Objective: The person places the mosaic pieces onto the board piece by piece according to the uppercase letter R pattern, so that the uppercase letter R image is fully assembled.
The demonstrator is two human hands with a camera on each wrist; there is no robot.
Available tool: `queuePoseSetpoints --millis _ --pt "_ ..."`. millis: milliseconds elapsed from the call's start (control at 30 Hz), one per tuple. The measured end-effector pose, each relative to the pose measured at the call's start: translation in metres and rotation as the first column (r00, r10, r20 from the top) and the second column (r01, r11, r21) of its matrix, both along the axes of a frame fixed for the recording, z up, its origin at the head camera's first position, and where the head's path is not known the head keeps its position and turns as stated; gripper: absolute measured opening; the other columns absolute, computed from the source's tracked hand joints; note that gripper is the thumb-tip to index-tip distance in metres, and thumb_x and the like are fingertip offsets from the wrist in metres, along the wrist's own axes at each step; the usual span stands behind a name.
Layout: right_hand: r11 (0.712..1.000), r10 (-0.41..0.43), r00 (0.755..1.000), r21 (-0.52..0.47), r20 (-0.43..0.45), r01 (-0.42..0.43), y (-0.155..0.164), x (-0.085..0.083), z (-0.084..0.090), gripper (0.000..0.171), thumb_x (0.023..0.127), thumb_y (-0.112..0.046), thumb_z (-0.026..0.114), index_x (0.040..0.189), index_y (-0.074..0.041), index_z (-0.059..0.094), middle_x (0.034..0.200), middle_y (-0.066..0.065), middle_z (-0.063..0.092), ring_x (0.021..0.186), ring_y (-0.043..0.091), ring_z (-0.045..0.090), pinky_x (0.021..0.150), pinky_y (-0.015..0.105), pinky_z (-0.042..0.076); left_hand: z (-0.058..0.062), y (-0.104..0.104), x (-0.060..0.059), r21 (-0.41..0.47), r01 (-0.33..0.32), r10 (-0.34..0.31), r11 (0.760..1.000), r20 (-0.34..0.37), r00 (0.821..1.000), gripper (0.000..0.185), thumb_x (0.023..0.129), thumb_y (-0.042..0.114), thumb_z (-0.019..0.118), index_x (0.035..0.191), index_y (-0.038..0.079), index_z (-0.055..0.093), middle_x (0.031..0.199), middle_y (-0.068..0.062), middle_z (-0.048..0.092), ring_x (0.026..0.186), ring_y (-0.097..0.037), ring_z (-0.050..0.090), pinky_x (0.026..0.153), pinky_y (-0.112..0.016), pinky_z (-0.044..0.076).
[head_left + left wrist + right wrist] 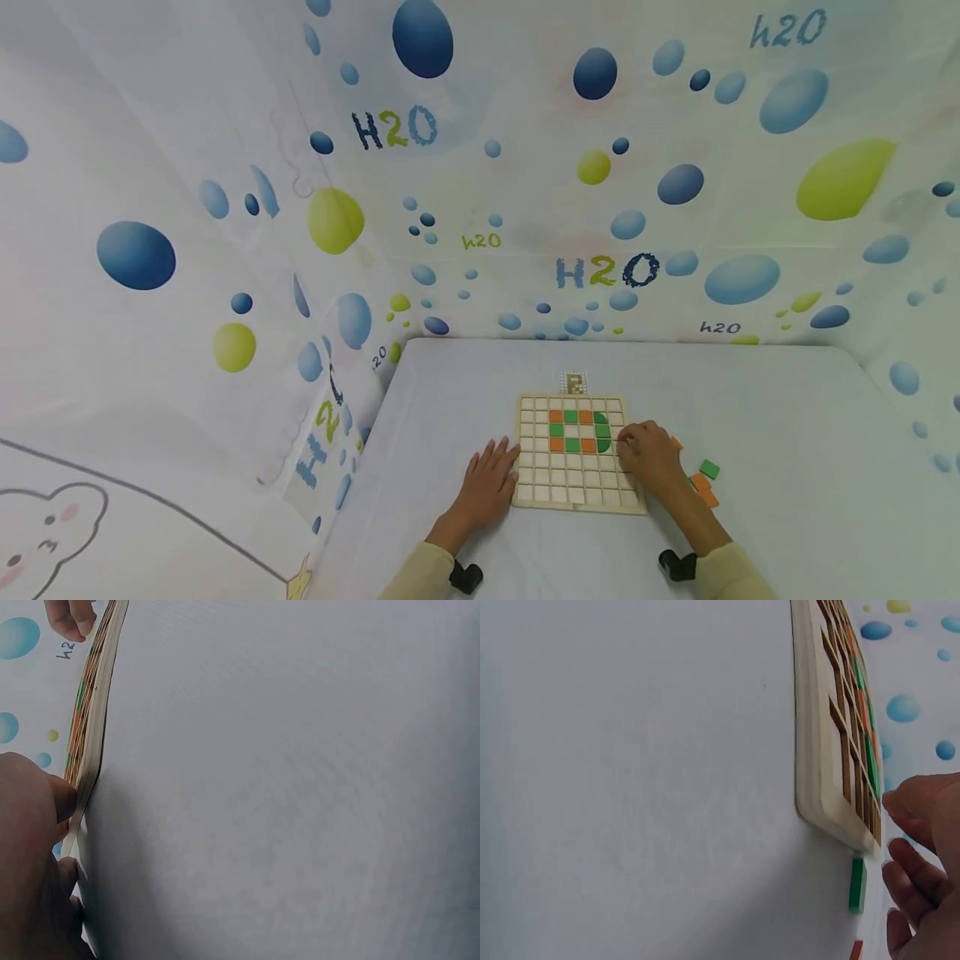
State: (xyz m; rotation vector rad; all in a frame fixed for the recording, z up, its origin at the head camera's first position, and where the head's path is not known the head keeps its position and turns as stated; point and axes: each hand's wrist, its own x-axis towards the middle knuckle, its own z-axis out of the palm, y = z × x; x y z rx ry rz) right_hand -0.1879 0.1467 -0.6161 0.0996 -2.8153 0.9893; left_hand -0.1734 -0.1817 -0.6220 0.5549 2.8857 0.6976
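A square wooden grid board (pixel 581 496) lies on the table, several orange and green tiles set in its upper cells as a ring. Rounded green pieces (pixel 603 445) form the ring's right corners. My left hand (pixel 489 483) rests at the board's left edge, fingers extended, fingertips right at the rim; the left wrist view shows its fingers (pixel 66 799) against the board's side. At the right edge is my right hand (pixel 651 454), fingers loosely bent over the rim beside the green pieces. A gap shows between its thumb and fingers (pixel 911 881), with nothing visible held there.
Loose orange tiles (pixel 707 497) and a green tile (pixel 709 469) lie right of the board, near my right forearm. Just behind the board is a small patterned card (pixel 573 383). Bubble-printed sheeting (pixel 525 192) hangs behind and left of the white table (pixel 787 458).
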Motion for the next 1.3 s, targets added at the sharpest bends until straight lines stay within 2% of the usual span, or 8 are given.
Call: queuePoseSetpoints --millis 133,267,400,567,767,967,1100,1300 --pt "0.994 -0.1 0.995 0.05 -0.003 0.1 0.013 0.001 -0.001 0.022 0.097 -0.015 0.073 0.114 -0.002 0.072 0.119 0.027 0.063 0.109 0.048 0.061 0.08 0.066 0.046 -0.001 -0.001 0.0 -0.006 0.003 -0.003 1.0 -0.003 1.0 0.05 0.113 0.027 0.044 0.161 0.014 0.045 0.17 -0.013 0.037 0.159 -0.039 0.028 0.125 -0.065 0.023" --pt "0.974 -0.222 0.975 0.054 0.004 0.222 0.027 0.004 -0.005 0.028 0.096 -0.014 0.072 0.119 0.002 0.068 0.12 0.031 0.06 0.11 0.05 0.058 0.082 0.065 0.043 -0.002 -0.002 -0.001 -0.001 0.005 -0.005 1.0 -0.005 1.0 0.05 0.112 0.027 0.044 0.16 0.013 0.045 0.17 -0.013 0.037 0.159 -0.04 0.029 0.125 -0.065 0.023" --pt "0.957 -0.284 0.957 0.074 0.054 0.28 0.039 0.007 -0.005 0.032 0.095 -0.017 0.074 0.119 0.003 0.067 0.122 0.035 0.058 0.112 0.053 0.056 0.085 0.068 0.042 -0.003 -0.002 -0.001 0.003 0.002 -0.002 1.0 -0.001 1.0 0.05 0.112 0.026 0.045 0.16 0.013 0.045 0.17 -0.013 0.037 0.158 -0.04 0.029 0.125 -0.066 0.023" --pt "0.965 -0.253 0.959 0.101 0.125 0.242 0.051 0.006 -0.005 0.031 0.099 -0.015 0.071 0.121 0.006 0.064 0.115 0.034 0.062 0.106 0.051 0.061 0.082 0.065 0.045 -0.003 -0.002 -0.001 0.006 0.003 -0.003 1.0 -0.003 1.0 0.05 0.112 0.026 0.045 0.16 0.013 0.045 0.17 -0.013 0.037 0.159 -0.04 0.029 0.125 -0.065 0.023" --pt "0.99 -0.138 0.982 0.023 0.133 0.136 0.059 0.006 -0.008 0.035 0.099 -0.007 0.069 0.129 0.008 0.061 0.113 0.028 0.063 0.104 0.043 0.061 0.084 0.058 0.049 -0.001 -0.002 0.0 0.019 0.006 -0.005 1.0 0.0 1.0 0.049 0.112 0.025 0.045 0.16 0.013 0.046 0.169 -0.013 0.038 0.158 -0.04 0.029 0.125 -0.066 0.023" --pt "0.979 -0.202 0.962 0.063 0.186 0.193 0.057 0.01 -0.004 0.041 0.101 -0.014 0.067 0.135 0.006 0.058 0.128 0.036 0.058 0.117 0.055 0.056 0.085 0.068 0.045 0.001 -0.002 0.001 0.014 0.008 -0.008 1.0 0.004 1.0 0.049 0.112 0.025 0.045 0.16 0.013 0.045 0.169 -0.014 0.037 0.158 -0.04 0.029 0.125 -0.066 0.023" --pt "0.979 -0.199 0.96 0.077 0.195 0.187 0.056 0.01 0.0 0.033 0.102 -0.014 0.065 0.128 0.006 0.064 0.128 0.036 0.058 0.118 0.055 0.055 0.085 0.069 0.044 0.002 -0.002 0.001 0.013 0.011 -0.011 1.0 0.002 1.0 0.049 0.112 0.025 0.044 0.16 0.012 0.045 0.169 -0.014 0.038 0.158 -0.04 0.029 0.125 -0.066 0.023" --pt "0.98 -0.19 0.956 0.093 0.225 0.173 0.057 0.008 0.001 0.034 0.103 -0.014 0.064 0.131 0.004 0.063 0.129 0.034 0.057 0.118 0.053 0.056 0.086 0.069 0.043 0.002 -0.001 0.001 0.009 0.011 -0.011 1.0 0.008 1.0 0.049 0.113 0.025 0.044 0.16 0.012 0.045 0.17 -0.014 0.036 0.159 -0.04 0.028 0.125 -0.065 0.022"
